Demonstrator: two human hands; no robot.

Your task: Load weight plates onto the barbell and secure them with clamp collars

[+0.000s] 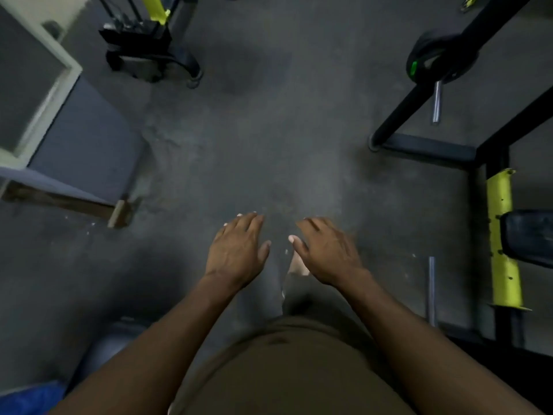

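My left hand (239, 251) and my right hand (324, 251) hover side by side, palms down, over the dark rubber floor, fingers straight and holding nothing. A black weight plate (431, 59) with a green mark hangs on a storage peg of the black rack at the upper right, far from both hands. A bare chrome peg (437, 101) sticks out just below it, and another chrome bar (431, 290) shows at the lower right. No barbell or clamp collar is plainly visible.
The black and yellow rack frame (502, 241) with a padded bench (529, 238) fills the right side. A black machine base (149, 52) stands at the top left. A white-framed panel (39, 94) leans at the left. Grey floor (269, 130) lies ahead.
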